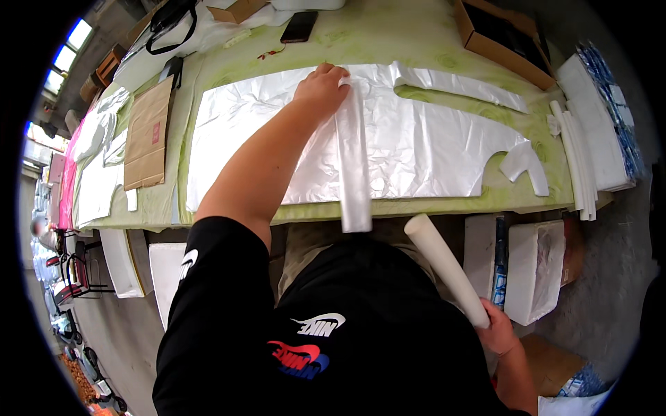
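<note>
Across the upper half of the view runs a green-mottled worktop (pixel 416 35), its edges bowed by the lens. Grey floor (pixel 603 291) lies to the right; windows (pixel 69 45) show at upper left.

A large cut sheet (pixel 430 145) of white, crinkled, glossy film lies flat on the worktop and covers most of it. The left hand (pixel 320 89) rests at the sheet's far edge, fingers curled over the top end of a narrow folded strip (pixel 354 166) of the same film. The strip runs down across the sheet and overhangs the near edge. The left grip is closed on the strip.

The right hand (pixel 498 331) is low at the right, below the worktop edge, wrapped shut around the lower end of a white matte roll (pixel 445 267). The roll slants up and to the left toward the worktop.

Surrounding items:
- phone (pixel 300 26), dark, at the far edge
- open cardboard box (pixel 499 38), far right
- brown paper (pixel 149 135), flat, left of the sheet
- white foam boxes (pixel 534 270) on the floor, right of the roll
- stacked white strips (pixel 579 159) at the right end of the worktop
</note>
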Tool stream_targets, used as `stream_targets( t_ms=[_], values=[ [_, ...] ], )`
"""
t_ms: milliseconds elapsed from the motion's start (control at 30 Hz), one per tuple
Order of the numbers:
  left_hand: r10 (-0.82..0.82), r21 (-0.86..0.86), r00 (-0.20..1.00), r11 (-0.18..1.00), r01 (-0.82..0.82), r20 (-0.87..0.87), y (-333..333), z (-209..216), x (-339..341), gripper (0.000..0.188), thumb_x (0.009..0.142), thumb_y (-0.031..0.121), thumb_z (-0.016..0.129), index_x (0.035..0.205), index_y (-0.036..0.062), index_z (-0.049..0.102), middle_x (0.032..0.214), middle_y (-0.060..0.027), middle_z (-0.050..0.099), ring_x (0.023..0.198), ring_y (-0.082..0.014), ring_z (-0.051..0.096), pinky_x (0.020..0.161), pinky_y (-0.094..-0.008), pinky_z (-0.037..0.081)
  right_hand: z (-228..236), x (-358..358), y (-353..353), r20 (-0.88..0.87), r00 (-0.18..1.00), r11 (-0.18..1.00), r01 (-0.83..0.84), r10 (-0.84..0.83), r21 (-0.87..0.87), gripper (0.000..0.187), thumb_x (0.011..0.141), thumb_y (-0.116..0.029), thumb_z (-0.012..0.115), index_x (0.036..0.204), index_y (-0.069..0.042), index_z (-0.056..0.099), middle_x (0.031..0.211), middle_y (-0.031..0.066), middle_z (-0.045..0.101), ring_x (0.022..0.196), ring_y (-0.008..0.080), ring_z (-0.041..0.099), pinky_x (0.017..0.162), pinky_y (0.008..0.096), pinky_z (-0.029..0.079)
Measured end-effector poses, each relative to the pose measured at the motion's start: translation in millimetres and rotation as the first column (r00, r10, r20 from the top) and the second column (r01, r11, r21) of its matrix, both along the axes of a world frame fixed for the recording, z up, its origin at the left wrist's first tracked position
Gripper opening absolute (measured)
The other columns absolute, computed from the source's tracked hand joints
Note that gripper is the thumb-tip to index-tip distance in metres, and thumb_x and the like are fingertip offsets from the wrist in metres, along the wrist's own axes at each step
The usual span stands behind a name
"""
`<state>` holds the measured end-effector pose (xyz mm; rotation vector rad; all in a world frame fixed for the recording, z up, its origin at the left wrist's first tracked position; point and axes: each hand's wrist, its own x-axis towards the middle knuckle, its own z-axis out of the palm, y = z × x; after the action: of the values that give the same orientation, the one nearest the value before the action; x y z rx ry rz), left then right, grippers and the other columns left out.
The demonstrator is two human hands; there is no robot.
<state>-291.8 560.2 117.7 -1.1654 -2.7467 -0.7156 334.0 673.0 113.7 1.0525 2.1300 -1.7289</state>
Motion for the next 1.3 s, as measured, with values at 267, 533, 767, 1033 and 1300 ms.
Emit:
stream_targets(
  t_ms=[267, 533, 767, 1033, 1300],
  values=[
    [-0.714, -0.233, 0.679, 0.698, 0.677, -0.169, -87, -5, 65, 0.069, 0.096, 0.046, 0.06, 0.154, 0.0126, 0.043, 0.16, -0.0183, 0.037, 0.153, -0.039, 0.026, 0.125, -0.0591, 0.019, 33, -121, 24, -0.277, 0.96, 0.971, 0.032, 0.036, 0.235, 0.067, 0.08, -0.003, 0.075, 0.144, -0.004, 0.054, 0.134, 0.0126, 0.063, 0.122, 0.0202, 0.06, 0.102, 0.0344, 0.049],
    [-0.738, -0.36, 0.664, 0.591, 0.722, 0.119, -129, 15, 115, 0.104, 0.076, 0.046, 0.081, 0.16, 0.0124, 0.031, 0.169, -0.0099, 0.026, 0.157, -0.0314, 0.018, 0.127, -0.0578, 0.012, 46, -287, 43, 0.004, 0.891, 0.466, -0.242, 0.455, 0.851, 0.058, 0.086, -0.031, 0.074, 0.14, -0.015, 0.061, 0.113, 0.0153, 0.06, 0.107, 0.0343, 0.058, 0.096, 0.0425, 0.049],
    [-0.648, -0.222, 0.761, 0.738, 0.637, 0.026, -120, -1, 140, 0.074, 0.082, 0.019, 0.07, 0.152, 0.0201, 0.048, 0.161, -0.0077, 0.039, 0.152, -0.0325, 0.03, 0.123, -0.0637, 0.017, 23, -340, 88, 0.068, 0.957, 0.249, -0.141, 0.284, 0.958, 0.063, 0.082, -0.028, 0.073, 0.143, -0.014, 0.059, 0.12, 0.0111, 0.058, 0.115, 0.0341, 0.055, 0.102, 0.0446, 0.046],
    [-0.608, 0.184, 0.783, 0.792, 0.583, 0.135, -133, 0, 171, 0.049, 0.09, 0.022, 0.066, 0.139, 0.0218, 0.061, 0.144, -0.0144, 0.049, 0.135, -0.039, 0.048, 0.118, -0.0643, 0.027, 17, -317, -24, -0.283, 0.566, 0.412, -0.111, 0.774, 0.905, 0.064, 0.069, -0.003, 0.079, 0.129, -0.01, 0.058, 0.133, 0.0122, 0.058, 0.124, 0.0368, 0.053, 0.108, 0.047, 0.043],
    [-0.41, 0.323, 0.837, 0.898, 0.3, 0.363, -119, 0, 152, 0.084, 0.089, 0.025, 0.077, 0.155, 0.003, 0.029, 0.114, -0.0152, 0.067, 0.106, -0.0329, 0.065, 0.096, -0.0426, 0.05, 5, -358, -33, -0.437, 0.762, 0.787, -0.152, 0.479, 0.597, 0.018, 0.088, -0.018, 0.066, 0.096, -0.003, 0.07, 0.089, 0.017, 0.071, 0.089, 0.0331, 0.067, 0.084, 0.0411, 0.052]
  ],
)
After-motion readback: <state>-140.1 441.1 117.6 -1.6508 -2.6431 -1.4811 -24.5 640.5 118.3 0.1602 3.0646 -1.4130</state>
